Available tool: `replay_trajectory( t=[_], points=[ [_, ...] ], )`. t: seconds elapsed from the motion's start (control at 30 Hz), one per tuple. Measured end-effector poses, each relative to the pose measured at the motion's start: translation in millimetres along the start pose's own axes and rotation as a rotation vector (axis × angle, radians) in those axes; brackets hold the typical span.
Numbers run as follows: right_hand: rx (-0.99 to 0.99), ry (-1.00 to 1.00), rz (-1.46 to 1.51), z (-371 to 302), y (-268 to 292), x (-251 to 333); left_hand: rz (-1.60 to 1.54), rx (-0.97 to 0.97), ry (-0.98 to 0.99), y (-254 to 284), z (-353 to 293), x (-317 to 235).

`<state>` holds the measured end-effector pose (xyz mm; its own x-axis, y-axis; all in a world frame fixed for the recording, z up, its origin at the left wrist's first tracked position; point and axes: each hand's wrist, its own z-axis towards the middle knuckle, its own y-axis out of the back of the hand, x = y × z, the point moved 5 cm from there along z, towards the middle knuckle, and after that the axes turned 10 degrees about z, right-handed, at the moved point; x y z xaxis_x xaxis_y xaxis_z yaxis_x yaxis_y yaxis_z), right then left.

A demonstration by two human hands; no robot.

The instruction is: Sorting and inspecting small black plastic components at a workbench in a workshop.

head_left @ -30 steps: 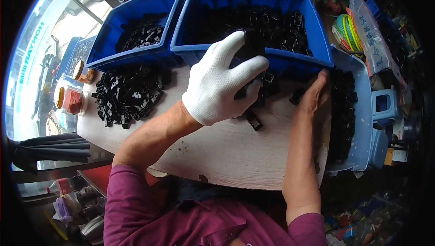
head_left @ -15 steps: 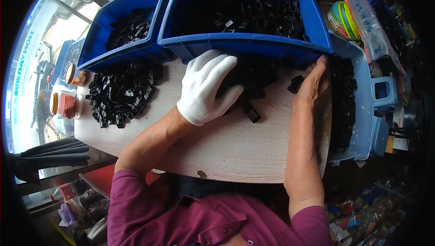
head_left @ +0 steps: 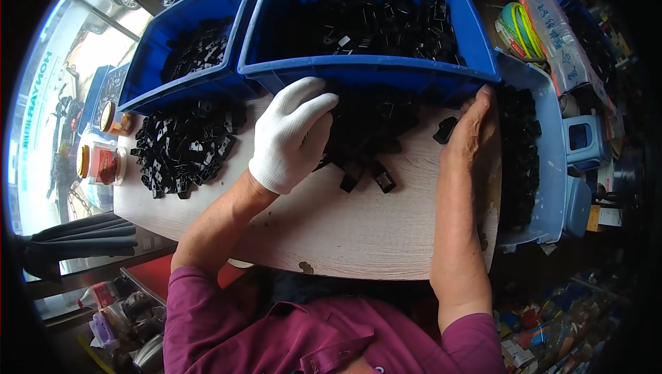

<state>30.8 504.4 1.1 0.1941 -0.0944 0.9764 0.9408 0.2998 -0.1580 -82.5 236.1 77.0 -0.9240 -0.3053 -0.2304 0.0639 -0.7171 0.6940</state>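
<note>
Heap of small black plastic parts [head_left: 369, 133] at the far middle of the wooden tabletop [head_left: 358, 229], hard against the near wall of the big blue bin [head_left: 365, 71]. Flanked by both hands, probably to corral the heap: gloved left hand [head_left: 289, 133] spread flat, palm down, on its left edge; bare right hand [head_left: 472, 126] on edge at its right, fingers extended, gripping nothing visible. Further left, a second black pile [head_left: 183, 146] and smaller blue bin [head_left: 189, 50]. Right, a pale tray [head_left: 552, 167] of more parts. Single shapes hard to make out; parts beneath the glove hidden.
</note>
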Motion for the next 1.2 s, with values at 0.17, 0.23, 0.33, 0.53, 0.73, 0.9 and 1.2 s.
replay_trajectory(
  t=[0.17, 0.23, 0.33, 0.53, 0.73, 0.9, 1.2],
  points=[
    [-0.062, 0.018, -0.019, 1, 3, -1, -0.173, -0.001, -0.036, 21, 28, -17],
    [-0.004, 0.199, -0.069, 5, 5, -7, -0.149, -0.023, -0.108, 26, 54, -26],
    [0.028, 0.136, -0.036, 2, 6, -8, -0.135, -0.016, -0.169, 12, 94, -22],
    [0.053, 0.069, -0.049, -5, 1, 1, -0.024, 0.591, -0.180, -84, 160, -2],
    [-0.017, 0.005, 0.104, -3, 3, -8, 0.146, 1.019, -0.222, -167, 176, -20],
    [-0.005, 0.021, 0.035, -3, 5, -6, 0.298, 1.060, -0.188, -163, 179, -28],
    [-0.071, -0.027, 0.056, -4, 4, -3, 0.263, 1.092, -0.225, -165, 176, -17]
  ],
)
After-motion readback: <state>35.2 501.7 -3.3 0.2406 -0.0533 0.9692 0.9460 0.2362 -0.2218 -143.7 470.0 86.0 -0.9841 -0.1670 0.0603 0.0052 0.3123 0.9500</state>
